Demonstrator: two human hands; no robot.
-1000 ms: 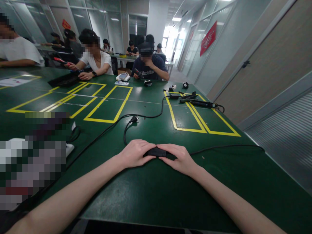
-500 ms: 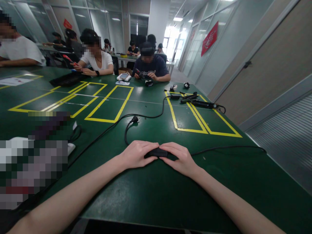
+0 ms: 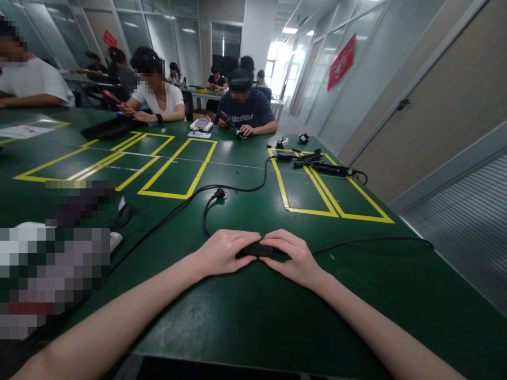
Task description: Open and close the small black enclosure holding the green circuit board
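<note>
My left hand (image 3: 225, 250) and my right hand (image 3: 293, 256) rest side by side on the green table (image 3: 245, 316), fingers curled over a small black power adapter (image 3: 255, 249). Only a strip of the adapter shows between the two hands. A black cord (image 3: 372, 240) runs from it to the right along the table. Another black cable with a plug (image 3: 218, 194) curves away just beyond my left hand.
Yellow tape rectangles (image 3: 178, 169) mark the table. A black hair tool (image 3: 322, 168) and small black parts lie at the far right. A white device (image 3: 201, 124) sits across the table. Several people sit at the far side. A blurred patch covers the near left.
Both hands have stayed on the adapter, barely shifting. The person in the dark shirt across the table has lowered a hand to the tabletop.
</note>
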